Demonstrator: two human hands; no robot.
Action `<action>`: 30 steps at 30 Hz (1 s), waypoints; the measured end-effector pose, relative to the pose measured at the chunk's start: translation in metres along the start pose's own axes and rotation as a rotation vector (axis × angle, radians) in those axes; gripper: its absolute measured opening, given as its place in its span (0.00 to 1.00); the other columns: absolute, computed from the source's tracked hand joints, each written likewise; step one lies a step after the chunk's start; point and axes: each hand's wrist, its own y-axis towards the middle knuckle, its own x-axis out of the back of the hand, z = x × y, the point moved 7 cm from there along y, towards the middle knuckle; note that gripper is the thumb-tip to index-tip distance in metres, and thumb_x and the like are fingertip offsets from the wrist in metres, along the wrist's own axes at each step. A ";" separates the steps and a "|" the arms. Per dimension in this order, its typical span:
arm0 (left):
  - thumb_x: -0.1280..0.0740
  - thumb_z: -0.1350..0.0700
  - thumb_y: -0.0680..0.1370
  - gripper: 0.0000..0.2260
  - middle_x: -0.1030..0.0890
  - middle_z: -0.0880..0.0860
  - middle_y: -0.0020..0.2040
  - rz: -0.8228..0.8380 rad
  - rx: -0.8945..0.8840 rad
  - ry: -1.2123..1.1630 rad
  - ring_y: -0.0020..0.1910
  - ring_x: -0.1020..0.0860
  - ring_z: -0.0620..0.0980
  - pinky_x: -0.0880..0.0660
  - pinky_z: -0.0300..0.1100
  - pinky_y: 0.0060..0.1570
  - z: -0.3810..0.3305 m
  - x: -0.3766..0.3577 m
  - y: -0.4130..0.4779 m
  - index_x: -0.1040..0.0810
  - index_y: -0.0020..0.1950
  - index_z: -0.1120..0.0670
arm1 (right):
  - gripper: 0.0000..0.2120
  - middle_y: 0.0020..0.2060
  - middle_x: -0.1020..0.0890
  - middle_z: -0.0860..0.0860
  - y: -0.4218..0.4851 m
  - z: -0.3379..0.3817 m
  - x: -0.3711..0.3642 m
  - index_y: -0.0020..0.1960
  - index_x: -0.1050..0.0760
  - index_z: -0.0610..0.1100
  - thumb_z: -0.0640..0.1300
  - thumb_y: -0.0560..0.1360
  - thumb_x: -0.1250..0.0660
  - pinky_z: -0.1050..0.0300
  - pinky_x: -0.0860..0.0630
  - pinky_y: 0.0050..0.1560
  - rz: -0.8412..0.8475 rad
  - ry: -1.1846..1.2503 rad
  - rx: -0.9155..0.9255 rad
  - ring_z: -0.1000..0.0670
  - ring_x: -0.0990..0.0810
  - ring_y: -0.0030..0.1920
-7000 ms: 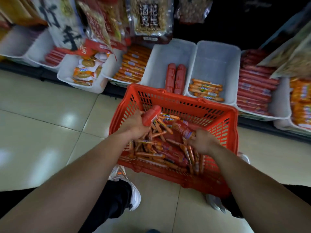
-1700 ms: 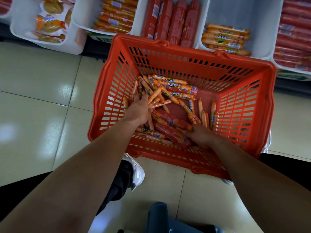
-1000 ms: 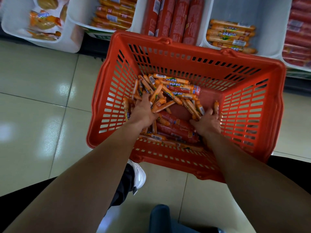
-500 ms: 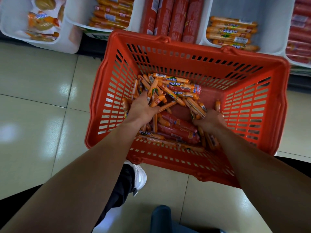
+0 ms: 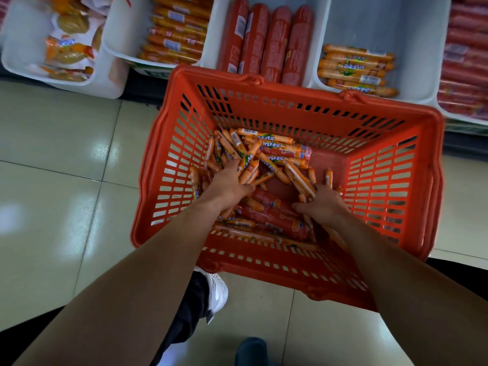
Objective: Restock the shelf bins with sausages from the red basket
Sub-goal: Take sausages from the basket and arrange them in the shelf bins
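Clamped round thin sausages (image 5: 266,140) with fingers (image 5: 234,165) of left hand (image 5: 228,184) and right hand (image 5: 326,206); align bundles, lift clear of red basket (image 5: 290,103) rim.

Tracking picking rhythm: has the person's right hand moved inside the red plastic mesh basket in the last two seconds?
Yes. The right hand shifted from the red basket's near wall toward its right wall, gripping thin orange sausages.

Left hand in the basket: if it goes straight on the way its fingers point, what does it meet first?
The heap of thin orange sausages ahead of the left hand; its fingertips seem already among them. Beyond lies the red basket's far wall.
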 end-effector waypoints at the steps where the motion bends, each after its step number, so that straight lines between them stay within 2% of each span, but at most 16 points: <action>1: 0.27 0.51 0.77 0.36 0.29 0.54 0.73 0.009 -0.003 0.009 0.69 0.29 0.56 0.29 0.47 0.62 -0.002 0.001 -0.001 0.42 0.79 0.51 | 0.19 0.42 0.20 0.51 -0.001 0.001 0.002 0.47 0.27 0.51 0.58 0.65 0.23 0.56 0.29 0.41 -0.012 0.012 0.011 0.47 0.20 0.44; 2: 0.27 0.50 0.76 0.36 0.29 0.53 0.73 0.024 -0.005 0.020 0.69 0.28 0.56 0.29 0.48 0.62 -0.005 0.002 -0.001 0.42 0.79 0.51 | 0.19 0.41 0.20 0.51 -0.001 0.002 0.005 0.47 0.26 0.52 0.58 0.65 0.23 0.56 0.29 0.41 -0.022 0.021 0.018 0.47 0.20 0.43; 5: 0.28 0.49 0.77 0.34 0.28 0.51 0.69 0.043 -0.050 0.055 0.68 0.28 0.56 0.31 0.43 0.57 -0.020 0.010 -0.019 0.40 0.78 0.52 | 0.18 0.39 0.20 0.52 -0.018 0.014 0.023 0.47 0.25 0.52 0.59 0.64 0.24 0.55 0.28 0.40 -0.062 0.000 0.056 0.48 0.20 0.41; 7: 0.28 0.48 0.77 0.37 0.33 0.52 0.76 0.044 -0.036 0.096 0.72 0.32 0.56 0.33 0.42 0.60 -0.024 0.017 -0.023 0.44 0.80 0.52 | 0.18 0.38 0.19 0.51 -0.018 0.023 0.029 0.45 0.25 0.50 0.58 0.64 0.24 0.55 0.25 0.39 -0.051 -0.015 0.094 0.48 0.20 0.38; 9: 0.28 0.48 0.77 0.39 0.38 0.54 0.79 0.011 -0.040 0.146 0.74 0.34 0.56 0.34 0.45 0.66 -0.032 0.031 -0.033 0.47 0.81 0.52 | 0.15 0.34 0.20 0.52 -0.026 0.034 0.040 0.41 0.26 0.50 0.56 0.65 0.23 0.57 0.28 0.33 -0.029 0.009 0.135 0.49 0.20 0.34; 12: 0.28 0.49 0.77 0.38 0.33 0.56 0.76 -0.024 -0.092 0.232 0.72 0.31 0.56 0.32 0.47 0.67 -0.058 0.057 -0.060 0.45 0.81 0.53 | 0.14 0.32 0.22 0.53 -0.050 0.053 0.072 0.40 0.27 0.50 0.51 0.67 0.22 0.58 0.32 0.30 -0.042 0.082 0.202 0.50 0.21 0.33; 15: 0.27 0.50 0.76 0.30 0.24 0.55 0.67 -0.048 -0.165 0.313 0.62 0.25 0.54 0.30 0.43 0.55 -0.087 0.084 -0.090 0.35 0.74 0.53 | 0.14 0.32 0.21 0.53 -0.078 0.077 0.108 0.39 0.27 0.49 0.52 0.67 0.22 0.56 0.29 0.34 -0.044 0.085 0.287 0.50 0.20 0.34; 17: 0.26 0.50 0.75 0.28 0.22 0.54 0.63 -0.070 -0.211 0.360 0.55 0.22 0.52 0.29 0.43 0.50 -0.107 0.104 -0.111 0.32 0.71 0.52 | 0.15 0.31 0.21 0.54 -0.097 0.093 0.137 0.38 0.27 0.50 0.52 0.66 0.21 0.56 0.29 0.34 -0.057 0.067 0.339 0.51 0.21 0.33; 21: 0.26 0.50 0.75 0.33 0.24 0.53 0.67 -0.122 -0.295 0.411 0.63 0.24 0.54 0.30 0.41 0.54 -0.155 0.142 -0.144 0.36 0.76 0.51 | 0.15 0.31 0.22 0.56 -0.132 0.132 0.210 0.39 0.27 0.51 0.52 0.67 0.21 0.60 0.31 0.32 -0.159 0.023 0.442 0.54 0.22 0.32; 23: 0.27 0.49 0.76 0.33 0.25 0.54 0.67 -0.140 -0.336 0.388 0.63 0.25 0.54 0.28 0.43 0.57 -0.177 0.156 -0.156 0.38 0.77 0.51 | 0.14 0.29 0.22 0.56 -0.144 0.147 0.249 0.38 0.28 0.50 0.49 0.68 0.21 0.65 0.32 0.28 -0.213 0.038 0.468 0.55 0.23 0.30; 24: 0.27 0.49 0.76 0.34 0.26 0.54 0.69 -0.150 -0.351 0.368 0.64 0.26 0.54 0.28 0.45 0.59 -0.185 0.162 -0.158 0.39 0.77 0.51 | 0.14 0.29 0.22 0.54 -0.146 0.152 0.266 0.38 0.28 0.48 0.48 0.68 0.22 0.65 0.31 0.27 -0.235 0.050 0.471 0.53 0.23 0.29; 27: 0.28 0.49 0.77 0.35 0.30 0.54 0.73 -0.190 -0.368 0.293 0.67 0.27 0.55 0.30 0.44 0.57 -0.197 0.169 -0.155 0.42 0.79 0.50 | 0.16 0.30 0.20 0.47 -0.139 0.162 0.305 0.40 0.29 0.45 0.49 0.69 0.22 0.54 0.24 0.36 -0.268 0.043 0.465 0.47 0.20 0.31; 30: 0.29 0.50 0.78 0.33 0.28 0.52 0.70 -0.218 -0.367 0.214 0.62 0.26 0.53 0.30 0.44 0.55 -0.200 0.167 -0.137 0.41 0.79 0.51 | 0.15 0.31 0.19 0.45 -0.111 0.162 0.326 0.40 0.28 0.45 0.49 0.68 0.22 0.48 0.21 0.41 -0.286 0.005 0.432 0.46 0.19 0.32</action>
